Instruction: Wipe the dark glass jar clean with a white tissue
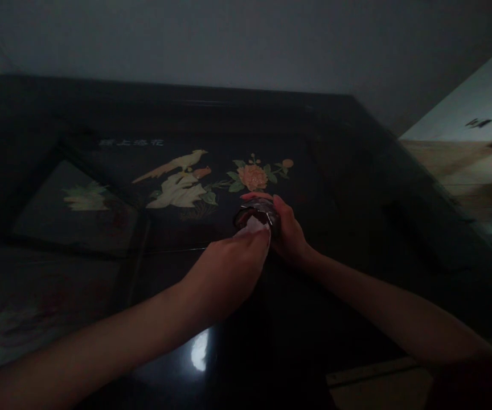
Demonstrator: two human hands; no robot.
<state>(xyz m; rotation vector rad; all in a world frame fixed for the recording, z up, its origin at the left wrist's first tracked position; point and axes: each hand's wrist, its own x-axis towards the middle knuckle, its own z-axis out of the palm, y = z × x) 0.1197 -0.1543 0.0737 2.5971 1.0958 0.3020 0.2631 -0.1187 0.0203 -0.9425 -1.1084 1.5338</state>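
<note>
My right hand (pixel 291 230) wraps around a dark, shiny glass-like cup (pixel 274 212) tilted with its mouth toward me. Fingers of that hand curl over its far side. A white tissue or cloth (pixel 254 225) is bunched at the mouth of the cup, and my left hand (pixel 237 267) is closed on it. The left fingertips are hidden behind the back of the hand, so how deep they reach into the cup cannot be seen. Both hands are above the glossy black tabletop (pixel 229 353).
The tabletop carries a picture of a bird (pixel 181 163) and a pink flower (pixel 252 176), with white characters (pixel 130 142) at its upper left. A grey wall (pixel 186 40) stands behind the table. Tan floor (pixel 451 171) shows at right. The room is dim.
</note>
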